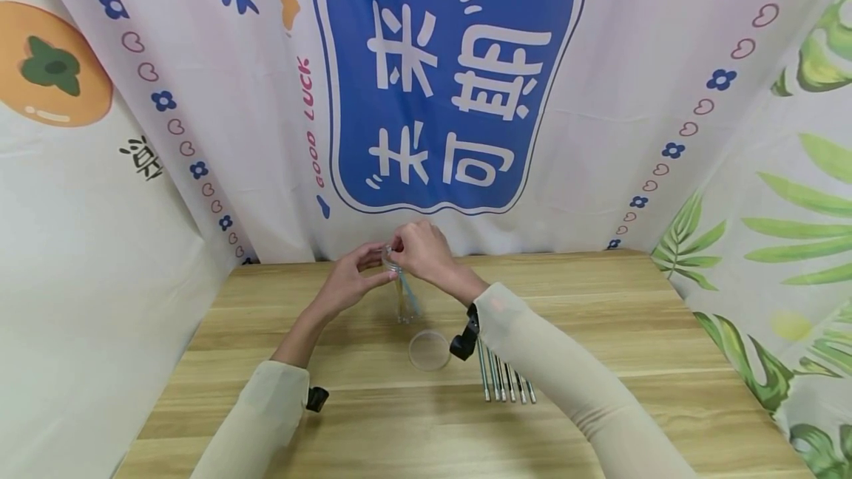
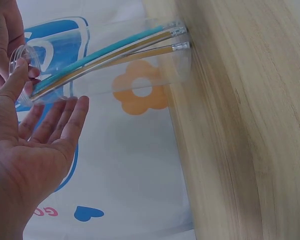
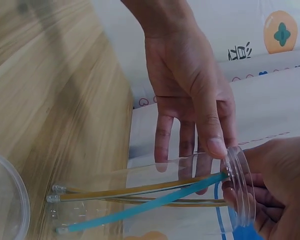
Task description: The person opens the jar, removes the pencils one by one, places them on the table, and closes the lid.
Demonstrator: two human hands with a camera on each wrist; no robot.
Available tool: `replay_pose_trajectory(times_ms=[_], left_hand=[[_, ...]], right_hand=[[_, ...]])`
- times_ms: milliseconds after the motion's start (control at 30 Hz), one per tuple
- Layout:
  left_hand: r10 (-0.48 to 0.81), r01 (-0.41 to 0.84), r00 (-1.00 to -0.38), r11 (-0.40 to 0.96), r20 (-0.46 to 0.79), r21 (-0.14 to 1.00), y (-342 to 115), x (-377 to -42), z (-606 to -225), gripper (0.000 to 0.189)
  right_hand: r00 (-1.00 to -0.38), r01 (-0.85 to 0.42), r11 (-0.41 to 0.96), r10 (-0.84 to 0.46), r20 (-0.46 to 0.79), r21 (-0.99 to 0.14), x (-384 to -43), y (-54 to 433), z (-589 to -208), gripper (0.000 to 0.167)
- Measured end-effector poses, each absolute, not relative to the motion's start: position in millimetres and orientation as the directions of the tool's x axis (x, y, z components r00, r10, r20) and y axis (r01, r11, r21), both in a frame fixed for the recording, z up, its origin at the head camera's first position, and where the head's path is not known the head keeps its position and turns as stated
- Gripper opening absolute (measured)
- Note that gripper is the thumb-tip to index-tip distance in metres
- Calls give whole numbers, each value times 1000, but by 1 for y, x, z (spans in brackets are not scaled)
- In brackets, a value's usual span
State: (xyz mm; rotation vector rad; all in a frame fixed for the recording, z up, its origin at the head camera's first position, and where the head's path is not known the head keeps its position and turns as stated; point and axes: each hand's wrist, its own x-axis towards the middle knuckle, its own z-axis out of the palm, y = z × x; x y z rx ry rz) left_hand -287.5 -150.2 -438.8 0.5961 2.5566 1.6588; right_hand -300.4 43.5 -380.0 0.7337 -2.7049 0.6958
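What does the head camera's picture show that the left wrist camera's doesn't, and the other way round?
Only the head view: the row of pencils lying on the table, the round lid left of them, and the sleeves.

Only the left wrist view: the orange flower printed on the hanging cloth.

Both: the left hand and right hand at the clear jar, pencils inside, wooden tabletop and cloth.

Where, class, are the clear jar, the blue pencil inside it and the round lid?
Clear jar (image 2: 101, 85), left wrist view, on its side wall.
Blue pencil (image 3: 150, 203), right wrist view, middle of its shaft.
Round lid (image 1: 429, 350), head view, centre of its face.
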Motion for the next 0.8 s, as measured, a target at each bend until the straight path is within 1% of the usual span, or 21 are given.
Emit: replay_pose_trajectory(times_ms=[367, 533, 800], left_hand=[[335, 297, -926, 363, 174, 883, -150, -288, -440, 68], [339, 295, -925, 349, 174, 890, -151, -289, -441, 67], [337, 286, -927, 352, 164, 891, -150, -288, -438, 68]], right_hand=[[-847, -531, 649, -404, 345, -545, -303, 52, -377, 4], [-863, -504, 589, -369, 344, -632, -303, 55, -377, 3], [-882, -466, 467, -310, 355, -752, -301, 61, -375, 7]])
